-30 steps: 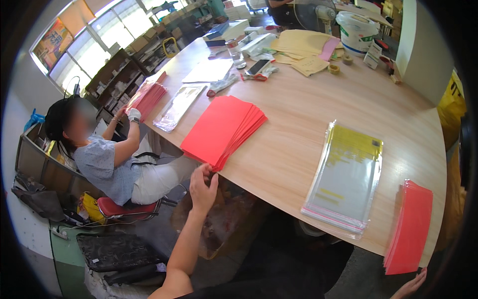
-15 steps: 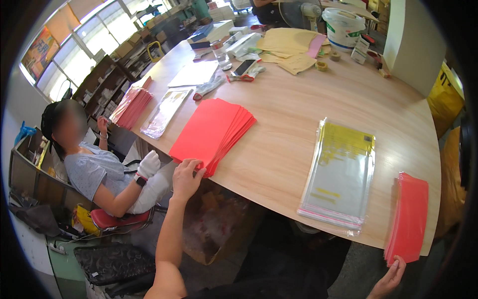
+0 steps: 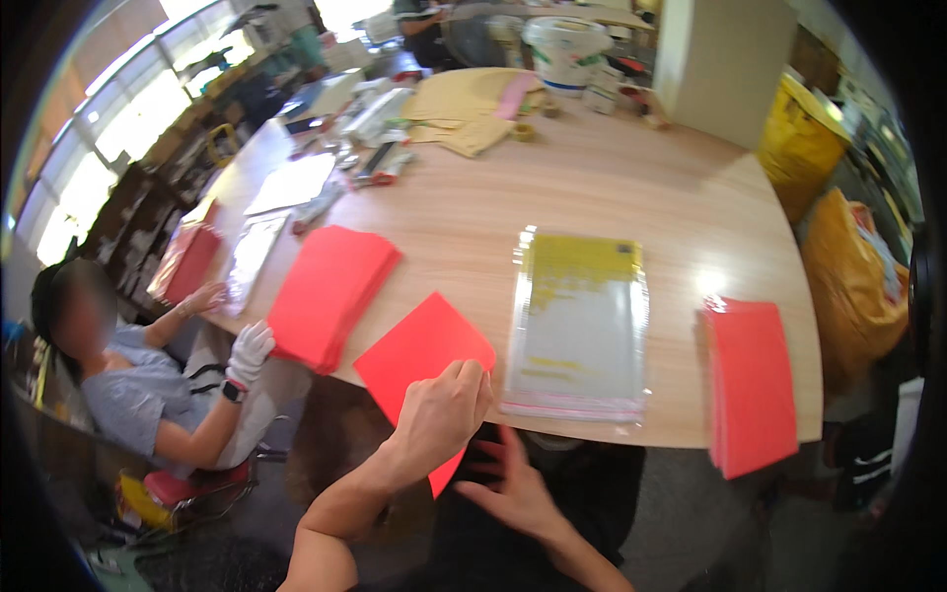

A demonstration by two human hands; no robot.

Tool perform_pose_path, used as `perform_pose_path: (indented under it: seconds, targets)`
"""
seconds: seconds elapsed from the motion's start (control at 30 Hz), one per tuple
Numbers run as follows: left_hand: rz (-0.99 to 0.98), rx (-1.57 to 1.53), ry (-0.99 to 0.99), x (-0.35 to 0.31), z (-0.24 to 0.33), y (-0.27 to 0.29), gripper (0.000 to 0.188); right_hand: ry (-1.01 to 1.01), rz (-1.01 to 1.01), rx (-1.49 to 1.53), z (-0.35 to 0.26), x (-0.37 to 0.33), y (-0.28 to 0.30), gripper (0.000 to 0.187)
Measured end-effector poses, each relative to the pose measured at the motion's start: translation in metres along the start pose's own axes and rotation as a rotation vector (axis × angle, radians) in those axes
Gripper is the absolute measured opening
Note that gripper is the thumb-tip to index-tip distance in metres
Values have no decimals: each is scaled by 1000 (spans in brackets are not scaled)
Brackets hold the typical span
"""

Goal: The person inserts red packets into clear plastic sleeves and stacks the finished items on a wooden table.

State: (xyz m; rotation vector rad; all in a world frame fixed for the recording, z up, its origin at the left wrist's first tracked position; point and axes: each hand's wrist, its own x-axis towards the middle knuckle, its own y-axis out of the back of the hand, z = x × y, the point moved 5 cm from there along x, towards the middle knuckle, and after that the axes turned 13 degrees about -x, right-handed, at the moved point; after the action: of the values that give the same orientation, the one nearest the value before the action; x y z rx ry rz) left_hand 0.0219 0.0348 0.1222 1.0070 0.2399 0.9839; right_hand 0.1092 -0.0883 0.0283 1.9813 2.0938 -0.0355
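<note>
- Looks like the sheet-handling step: left hand (image 3: 446, 409) pinches a red sheet (image 3: 426, 343) over the near edge of the surface (image 3: 681, 212), between the bigger red stack (image 3: 330, 291) and clear sleeves (image 3: 580, 321).
- Right hand (image 3: 513, 488)'s spread, seemingly empty; next move probably wants it steadying the sheet.

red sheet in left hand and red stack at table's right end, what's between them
In the head view, the pile of clear, yellow-printed bags lies between the red sheet and the red stack.

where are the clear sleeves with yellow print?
Head view, right of centre, on the table by its near edge: the sleeves lie between the red sheet in the left hand and the rightmost red stack.
</note>
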Motion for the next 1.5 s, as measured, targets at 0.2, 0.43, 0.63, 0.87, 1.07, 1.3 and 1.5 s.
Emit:
perform_pose_path:
  seconds: [0.2,0.43,0.63,0.87,1.07,1.3,1.5]
  targets:
    - [-115,-96,34,6,56,-17,20,-102,-37,-24,-6,7,2,69]
    - [15,-534,33,22,48,10,17,-302,123,780,83,-115,115,48]
    - [-229,-192,-324,46,-9,-92,28,-375,517,733,122,-218,165,57]
    - [-368,292,-351,67,-15,-139,25,-418,499,830,114,-208,130,64]
    - [-171,-28,-379,67,-26,-132,13,-464,534,820,107,-202,129,61]
    - [-247,196,-394,66,-15,-138,17,-396,495,885,101,-208,147,56]
    - [-80,173,-357,68,-15,-148,16,-402,559,885,96,-196,141,51]
